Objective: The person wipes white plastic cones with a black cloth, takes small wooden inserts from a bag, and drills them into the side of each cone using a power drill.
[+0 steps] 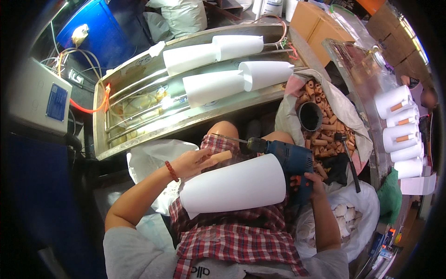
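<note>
My left hand (194, 162), with a beaded bracelet at the wrist, closes its fingers on a short tan tube (221, 157). My right hand (313, 185) grips a blue power drill (291, 157) by its handle. The drill's long bit (228, 138) points left, above my lap and beyond the tan tube. Across my checked apron (232, 237) lies a large white tapered sleeve (234, 185), its wider end by the drill. Neither hand is plainly seen holding the sleeve, and its inside is hidden.
Ahead stands a metal-framed trough (148, 149) with rods carrying several white tapered sleeves (213, 88). An open sack of tan tubes (329, 132), with a dark cup (310, 115) and a hammer (348, 158), is right. Below it sits a bag of white pieces (360, 193). More white sleeves (399, 139) line the right-hand bench.
</note>
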Available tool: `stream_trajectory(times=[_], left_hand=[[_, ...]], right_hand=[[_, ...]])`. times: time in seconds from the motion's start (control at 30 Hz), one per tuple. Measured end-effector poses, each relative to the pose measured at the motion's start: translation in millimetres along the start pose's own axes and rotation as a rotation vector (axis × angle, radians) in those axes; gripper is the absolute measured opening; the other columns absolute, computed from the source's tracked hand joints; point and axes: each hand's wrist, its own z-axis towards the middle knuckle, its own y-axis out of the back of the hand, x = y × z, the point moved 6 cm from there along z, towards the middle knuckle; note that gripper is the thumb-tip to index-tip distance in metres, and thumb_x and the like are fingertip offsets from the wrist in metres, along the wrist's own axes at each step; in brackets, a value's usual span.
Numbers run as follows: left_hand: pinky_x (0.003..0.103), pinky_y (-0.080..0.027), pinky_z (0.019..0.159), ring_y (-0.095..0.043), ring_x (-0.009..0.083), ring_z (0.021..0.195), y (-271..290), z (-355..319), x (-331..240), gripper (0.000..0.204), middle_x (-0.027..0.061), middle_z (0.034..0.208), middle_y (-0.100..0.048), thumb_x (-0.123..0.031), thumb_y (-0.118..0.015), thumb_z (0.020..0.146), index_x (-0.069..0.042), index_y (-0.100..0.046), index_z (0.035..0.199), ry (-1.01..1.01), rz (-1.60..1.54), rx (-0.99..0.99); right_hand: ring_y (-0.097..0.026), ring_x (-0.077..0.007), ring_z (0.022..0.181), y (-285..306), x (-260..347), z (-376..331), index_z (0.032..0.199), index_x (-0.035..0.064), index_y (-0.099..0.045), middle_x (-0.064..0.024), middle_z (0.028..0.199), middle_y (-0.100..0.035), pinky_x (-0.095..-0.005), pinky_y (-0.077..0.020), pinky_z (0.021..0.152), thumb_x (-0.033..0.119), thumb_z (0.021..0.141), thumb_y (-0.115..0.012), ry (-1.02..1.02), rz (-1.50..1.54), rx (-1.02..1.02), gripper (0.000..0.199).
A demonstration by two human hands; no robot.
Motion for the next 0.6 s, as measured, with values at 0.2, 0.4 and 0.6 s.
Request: stream_trajectory(times=[0.2,0.4,0.6], left_hand=[[0.030,-0.044,0.058,-0.057,0.0139,0.064,38,-29,5,0.033,0.0056,0.072,-0.060,-0.033,-0.051,0.094,-0.004,-0.061,0.107,0.080,-0.029,-0.004],[0.023,-0.044,0.053,-0.052,0.0069,0.061,58,-28,23,0.030,0.0012,0.071,-0.059,-0.025,-0.055,0.093,-0.002,-0.062,0.110,0.140,-0.113,0.025],[0.023,-0.046,0.052,-0.053,0.0076,0.058,62,-18,8,0.030,0.0045,0.074,-0.063,-0.022,-0.058,0.091,-0.003,-0.063,0.113,0.132,-0.090,-0.047]], right_hand=[[-0.066,-0.0321,0.072,-1,3,-1,0.118,-0.0040,-0.051,-0.0207,0.092,-0.065,-0.0381,-0.0543,0.057,0.027,0.073,-0.062,0.023,-0.096,-0.040,0.055],[-0.067,-0.0310,0.069,3,4,3,0.117,-0.0036,-0.052,-0.0201,0.089,-0.066,-0.0360,-0.0540,0.054,0.026,0.071,-0.062,-0.005,-0.076,0.000,0.055],[-0.066,-0.0306,0.066,4,7,5,0.116,-0.0039,-0.052,-0.0201,0.086,-0.066,-0.0348,-0.0546,0.052,0.026,0.071,-0.061,-0.010,-0.092,0.023,0.055]])
